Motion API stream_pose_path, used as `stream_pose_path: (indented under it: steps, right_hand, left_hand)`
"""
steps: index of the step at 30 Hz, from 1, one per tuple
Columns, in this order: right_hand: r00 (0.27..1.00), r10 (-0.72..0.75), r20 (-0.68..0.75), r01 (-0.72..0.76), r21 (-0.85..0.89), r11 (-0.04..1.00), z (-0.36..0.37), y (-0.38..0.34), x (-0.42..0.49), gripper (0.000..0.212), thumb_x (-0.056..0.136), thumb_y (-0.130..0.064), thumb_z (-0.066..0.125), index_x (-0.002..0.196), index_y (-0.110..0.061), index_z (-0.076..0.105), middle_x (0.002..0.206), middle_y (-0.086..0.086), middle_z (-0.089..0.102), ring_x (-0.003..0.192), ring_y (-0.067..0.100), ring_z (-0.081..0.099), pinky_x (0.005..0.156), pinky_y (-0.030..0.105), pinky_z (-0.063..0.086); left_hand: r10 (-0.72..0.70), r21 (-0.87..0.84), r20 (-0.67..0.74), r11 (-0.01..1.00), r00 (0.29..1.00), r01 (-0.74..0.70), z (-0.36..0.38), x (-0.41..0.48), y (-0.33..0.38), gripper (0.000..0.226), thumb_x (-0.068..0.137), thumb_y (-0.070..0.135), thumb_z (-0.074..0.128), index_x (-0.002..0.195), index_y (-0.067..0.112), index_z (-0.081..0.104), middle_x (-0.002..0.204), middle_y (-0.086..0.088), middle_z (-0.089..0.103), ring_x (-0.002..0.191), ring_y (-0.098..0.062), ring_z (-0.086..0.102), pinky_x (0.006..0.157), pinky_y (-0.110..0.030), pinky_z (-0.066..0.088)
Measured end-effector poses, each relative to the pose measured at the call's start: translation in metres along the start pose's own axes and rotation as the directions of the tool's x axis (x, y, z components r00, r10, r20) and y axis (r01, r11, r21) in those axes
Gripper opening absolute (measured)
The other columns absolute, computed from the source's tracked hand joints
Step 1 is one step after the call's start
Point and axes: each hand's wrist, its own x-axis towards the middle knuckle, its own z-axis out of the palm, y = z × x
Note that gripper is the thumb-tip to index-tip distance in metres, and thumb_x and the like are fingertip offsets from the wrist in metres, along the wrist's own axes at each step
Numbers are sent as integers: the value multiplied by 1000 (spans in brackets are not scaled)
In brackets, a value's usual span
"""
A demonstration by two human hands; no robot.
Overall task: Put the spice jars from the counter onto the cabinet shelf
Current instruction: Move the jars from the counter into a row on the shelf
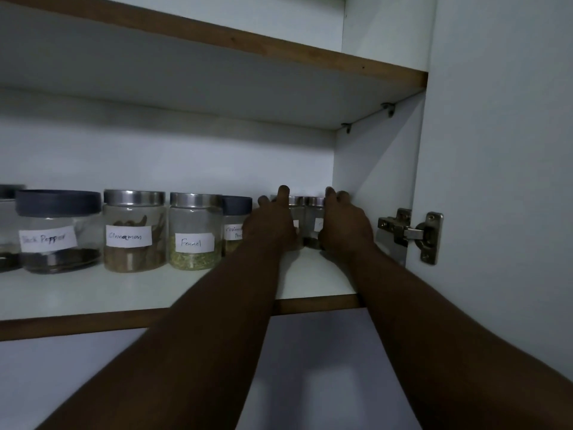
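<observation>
Both arms are up in the cabinet, working the right end of the lower shelf (pixel 124 293). Two small steel-lidded jars stand there touching each other, around 3 o'clock from the Fennel jar (pixel 195 231) and close to the cabinet side wall (pixel 372 169).

The left hand (pixel 273 226) is against the left small jar (pixel 297 212), with fingertips (pixel 283 192) poking up past the lid. The thumb is hidden, so I honestly can't tell if it's a real grip. The right hand (pixel 344 226) has its fingers (pixel 333 193) curled over the lid edge of the right small jar (pixel 313 214), and that one looks held. Both labels are mostly covered, so they're unreadable.

Going toward 9 o'clock along the row, there's a dark-lidded jar (pixel 235 212) with a label starting "Coria", then Fennel, the Cinnamon jar (pixel 135 231) and the Black Pepper jar (pixel 59 231). All are upright.

A door hinge (pixel 409 234) sits at 3 o'clock from the right hand.
</observation>
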Motion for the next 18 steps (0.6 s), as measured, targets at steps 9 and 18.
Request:
stream_pose_path:
  steps: [9,18]
  right_hand:
    - [997,-15,-77,17,31,999,-3,1,2,63,83,-8,75,142,-11,52,141,15,44,114,40,60,99,45,52]
    - [1000,6,-24,-5,36,999,-3,-2,0,72,80,-8,77,145,-10,47,146,15,42,120,42,57,100,47,52]
  left_hand:
    - [-142,-98,56,984,988,147,3,6,-4,103,83,36,81,154,7,12,138,-21,43,123,-38,54,96,-46,50]
    - [-177,-68,73,981,981,182,14,9,-8,98,81,22,77,152,3,13,126,-21,60,113,-38,61,83,-42,49]
